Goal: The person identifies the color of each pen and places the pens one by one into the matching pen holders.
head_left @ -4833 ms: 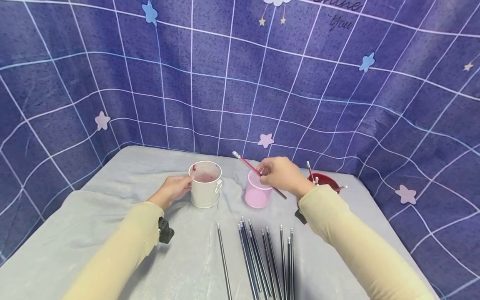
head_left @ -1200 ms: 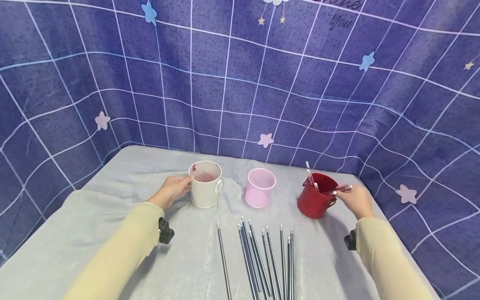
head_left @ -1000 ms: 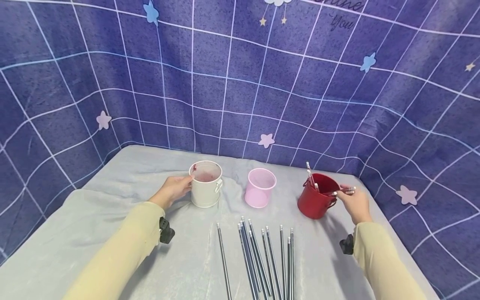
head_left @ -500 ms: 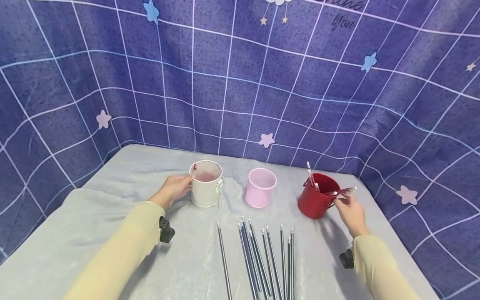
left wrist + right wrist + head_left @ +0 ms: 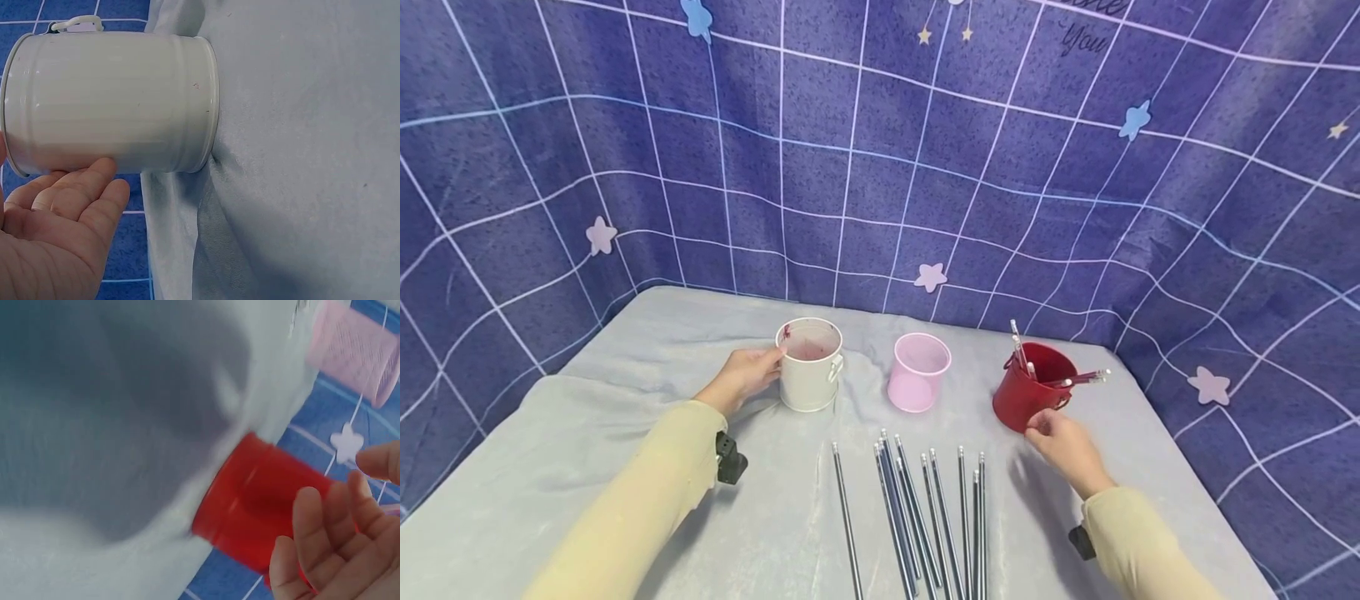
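Observation:
My left hand (image 5: 744,377) holds the white pail (image 5: 808,385) near its rim, with the thumb at the rim and the fingers against the outer wall. In the left wrist view the fingers touch the side of the white pail (image 5: 119,100). My right hand (image 5: 1066,450) is in front of the red pail (image 5: 1021,402), fingers loosely bent and holding nothing. Several red pencils (image 5: 1084,377) with white eraser ends lean in that pail. In the right wrist view the red pail (image 5: 262,500) lies just behind the fingers; whether they touch it I cannot tell.
Between the two pails stands a pink cup (image 5: 916,385). Several dark pencils (image 5: 898,508) lie lengthwise on the grey cloth (image 5: 760,533) in front, one dark pencil (image 5: 847,521) apart on the left. A blue curtain (image 5: 880,167) hangs behind.
My right hand carried a red pencil from over the pink cup to the red pail, let it go there, then moved down and left in front of that pail. My left hand stayed put.

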